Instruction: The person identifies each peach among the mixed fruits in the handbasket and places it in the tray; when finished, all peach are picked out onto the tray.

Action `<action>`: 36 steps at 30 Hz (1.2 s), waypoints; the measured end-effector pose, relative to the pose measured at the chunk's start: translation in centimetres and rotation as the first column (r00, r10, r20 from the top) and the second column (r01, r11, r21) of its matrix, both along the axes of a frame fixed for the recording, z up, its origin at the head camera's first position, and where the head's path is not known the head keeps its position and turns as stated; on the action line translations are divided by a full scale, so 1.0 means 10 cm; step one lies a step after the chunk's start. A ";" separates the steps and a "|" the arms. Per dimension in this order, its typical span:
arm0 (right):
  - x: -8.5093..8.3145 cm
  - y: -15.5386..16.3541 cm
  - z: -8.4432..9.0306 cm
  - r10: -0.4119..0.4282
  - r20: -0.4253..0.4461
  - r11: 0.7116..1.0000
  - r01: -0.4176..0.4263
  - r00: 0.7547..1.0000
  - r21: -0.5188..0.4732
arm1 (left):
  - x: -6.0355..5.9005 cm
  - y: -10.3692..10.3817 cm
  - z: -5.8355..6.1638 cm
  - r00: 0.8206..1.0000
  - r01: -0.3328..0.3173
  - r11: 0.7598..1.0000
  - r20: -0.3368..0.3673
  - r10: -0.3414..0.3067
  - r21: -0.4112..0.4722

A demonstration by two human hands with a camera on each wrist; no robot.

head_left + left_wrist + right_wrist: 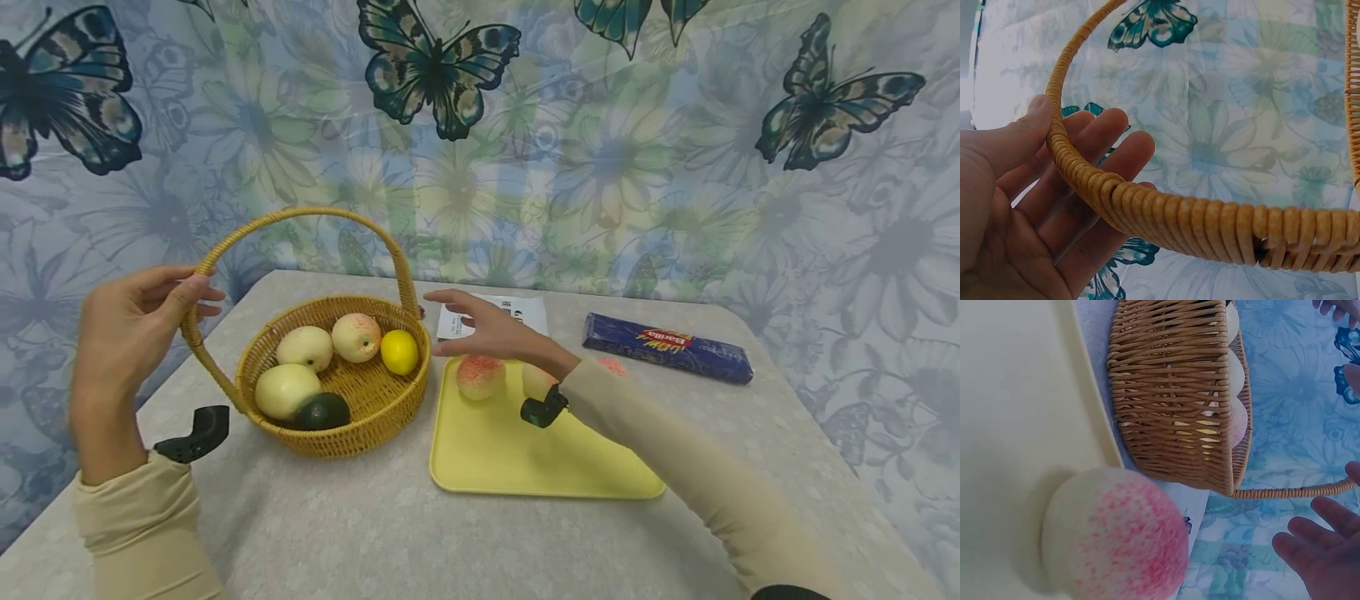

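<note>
A wicker basket (352,437) stands on the left of the table. In it lie two pale cream fruits, a blushed peach (357,337), a yellow lemon (400,352) and a dark green avocado-like fruit (322,412). My left hand (142,321) holds the left side of its arched handle (1166,222), thumb on one side and fingers behind. Close to the handle's right foot, my right hand (495,329) reaches out with fingers spread and nothing in them. Below that hand, a peach (1119,534) sits on the yellow tray (517,458).
More peaches on the tray are partly hidden by the right wrist and sleeve. Behind the tray lies a white printed sheet (531,312). A dark blue Barilla pack (667,346) rests at the back right. A butterfly-patterned cloth (600,167) hangs behind the table.
</note>
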State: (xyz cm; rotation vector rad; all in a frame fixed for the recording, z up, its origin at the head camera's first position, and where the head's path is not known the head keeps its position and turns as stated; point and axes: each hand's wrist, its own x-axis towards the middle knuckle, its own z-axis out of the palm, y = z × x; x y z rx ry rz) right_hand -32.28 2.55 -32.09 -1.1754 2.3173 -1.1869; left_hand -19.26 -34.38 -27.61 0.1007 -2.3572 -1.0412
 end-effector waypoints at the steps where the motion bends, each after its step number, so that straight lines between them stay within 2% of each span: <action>1: 0.00 -0.04 0.01 0.004 0.000 1.000 -0.004 1.000 0.006 | 0.00 0.00 0.00 1.000 0.003 1.000 0.001 -0.003 0.003; 8: -0.03 -0.28 0.07 0.053 -0.010 0.997 -0.052 0.999 0.064 | 0.00 -0.01 0.01 1.000 -0.006 1.000 0.024 0.006 0.017; 15: -0.08 -0.54 0.13 0.099 -0.072 0.990 -0.091 0.992 0.112 | 0.01 -0.02 0.00 1.000 -0.004 1.000 0.014 0.004 0.014; 25: -0.16 -0.71 0.14 0.126 -0.035 0.980 -0.119 0.991 0.159 | -0.03 0.02 -0.01 1.000 0.020 1.000 -0.015 -0.019 0.023; 30: -0.22 -0.79 0.14 0.127 -0.066 0.972 -0.111 0.990 0.207 | -0.03 0.01 -0.01 0.999 0.039 0.998 -0.039 -0.038 0.046; 36: -0.30 -0.89 0.13 0.147 -0.050 0.963 -0.132 0.988 0.234 | -0.02 0.00 0.00 0.999 0.028 0.999 -0.034 -0.027 0.042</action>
